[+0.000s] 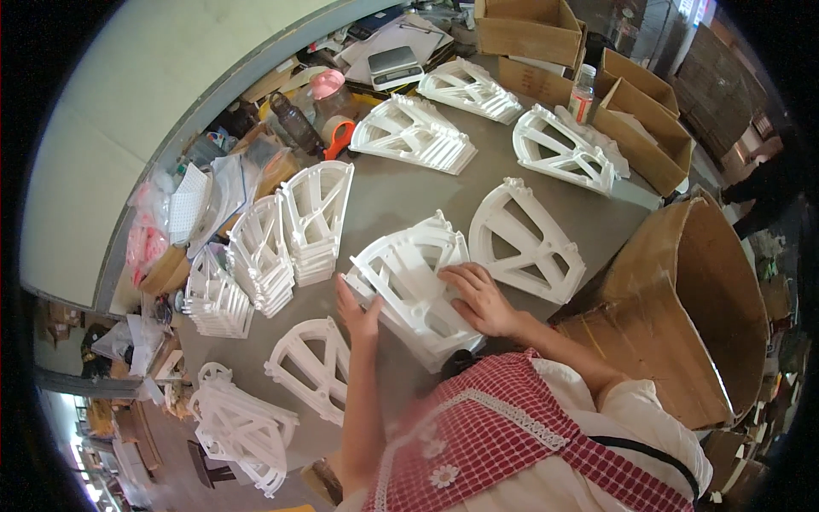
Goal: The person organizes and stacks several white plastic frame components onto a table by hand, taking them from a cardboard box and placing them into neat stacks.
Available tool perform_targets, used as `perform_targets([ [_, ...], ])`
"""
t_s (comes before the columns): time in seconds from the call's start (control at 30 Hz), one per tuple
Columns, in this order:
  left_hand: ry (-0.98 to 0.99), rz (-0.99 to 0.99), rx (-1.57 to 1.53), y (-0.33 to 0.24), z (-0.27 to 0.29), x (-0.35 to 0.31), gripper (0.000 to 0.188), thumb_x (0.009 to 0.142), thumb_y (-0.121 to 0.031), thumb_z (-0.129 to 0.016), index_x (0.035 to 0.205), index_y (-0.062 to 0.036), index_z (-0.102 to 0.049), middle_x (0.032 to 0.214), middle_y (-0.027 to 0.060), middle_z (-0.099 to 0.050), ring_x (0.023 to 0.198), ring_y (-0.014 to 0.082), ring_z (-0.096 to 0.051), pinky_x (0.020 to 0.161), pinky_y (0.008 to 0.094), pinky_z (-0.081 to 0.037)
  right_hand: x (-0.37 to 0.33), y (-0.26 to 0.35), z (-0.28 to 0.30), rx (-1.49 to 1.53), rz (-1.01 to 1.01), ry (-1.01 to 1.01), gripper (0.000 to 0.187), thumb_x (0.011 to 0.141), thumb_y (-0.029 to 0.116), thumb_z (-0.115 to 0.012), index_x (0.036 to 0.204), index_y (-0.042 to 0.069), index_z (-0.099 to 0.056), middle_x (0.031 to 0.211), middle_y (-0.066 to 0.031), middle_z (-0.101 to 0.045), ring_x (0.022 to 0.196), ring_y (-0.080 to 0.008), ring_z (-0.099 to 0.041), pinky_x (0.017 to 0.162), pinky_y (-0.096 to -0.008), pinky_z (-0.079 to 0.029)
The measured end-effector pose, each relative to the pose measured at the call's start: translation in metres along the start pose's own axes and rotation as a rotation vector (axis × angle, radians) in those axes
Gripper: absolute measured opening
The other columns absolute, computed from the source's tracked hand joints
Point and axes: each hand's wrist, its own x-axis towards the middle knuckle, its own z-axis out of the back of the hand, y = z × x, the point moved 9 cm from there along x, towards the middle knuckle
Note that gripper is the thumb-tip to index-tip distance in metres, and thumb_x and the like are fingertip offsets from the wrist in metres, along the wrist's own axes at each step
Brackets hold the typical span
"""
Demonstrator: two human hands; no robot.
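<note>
A stack of white fan-shaped plastic frames (409, 277) lies on the grey table (392, 192) right in front of me. My left hand (358, 311) presses against the stack's near-left edge with fingers spread. My right hand (479, 297) lies flat on top of the stack at its right side, fingers resting on the ribs. A single white frame (525, 241) lies just right of the stack, and another (311, 367) lies to its lower left.
More stacks of white frames (316, 218) (414, 132) (563, 149) ring the table. A large round cardboard drum (699, 299) stands at right, open cardboard boxes (644, 119) at the back. Bottles, tape and a scale (394, 66) crowd the far-left edge.
</note>
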Motion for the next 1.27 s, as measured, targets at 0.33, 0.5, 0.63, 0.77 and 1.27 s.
perform_targets([
  [0.33,-0.054,-0.048,0.088,-0.014,-0.002,-0.001,0.082,0.084,-0.025,-0.069,0.151,-0.0048,-0.024,0.150,0.0247,-0.029,0.138,0.0411,-0.028,0.112,0.0542,-0.017,-0.004,-0.001,0.000,-0.046,-0.006,0.006,0.056,0.081,0.007,-0.060,0.134,-0.001,-0.045,0.135,-0.0210,-0.046,0.123,-0.0404,-0.043,0.107,-0.0474,-0.035],
  [0.5,-0.124,0.055,0.353,-0.016,0.007,0.012,0.047,0.095,-0.024,-0.057,0.137,-0.0075,-0.046,0.134,0.0166,-0.052,0.126,0.0361,-0.044,0.106,0.0465,-0.030,-0.007,-0.002,0.005,-0.365,-0.207,-0.040,0.066,0.081,0.019,-0.064,0.137,-0.005,-0.038,0.131,-0.0261,-0.046,0.121,-0.0397,-0.045,0.104,-0.0483,-0.037],
  [0.63,-0.192,-0.013,0.388,-0.015,0.029,0.019,0.027,0.098,-0.024,-0.051,0.121,-0.0134,-0.058,0.118,0.0084,-0.063,0.109,0.0304,-0.052,0.099,0.0513,-0.031,-0.005,-0.007,0.004,-0.404,-0.484,0.151,0.075,0.082,0.031,-0.063,0.138,-0.008,-0.035,0.123,-0.0288,-0.051,0.115,-0.0408,-0.052,0.098,-0.0465,-0.043],
  [0.77,-0.037,0.071,0.003,-0.020,0.023,0.015,0.059,0.079,-0.024,-0.075,0.132,-0.0101,-0.053,0.127,0.0142,-0.058,0.122,0.0327,-0.047,0.107,0.0454,-0.030,-0.012,-0.020,0.003,-0.288,-0.528,0.109,0.075,0.082,0.034,-0.061,0.138,-0.009,-0.033,0.109,-0.0300,-0.057,0.103,-0.0445,-0.058,0.091,-0.0492,-0.047],
  [1.27,0.018,0.284,-0.844,-0.121,0.035,-0.011,0.092,0.078,0.007,-0.059,0.155,-0.0203,-0.016,0.130,0.0197,-0.056,0.113,0.0278,-0.061,0.086,0.0335,-0.053,-0.029,-0.030,0.050,0.004,-0.643,-0.035,0.047,0.077,0.024,-0.068,0.117,0.001,-0.056,0.085,-0.0265,-0.066,0.082,-0.0425,-0.065,0.075,-0.0484,-0.051],
])
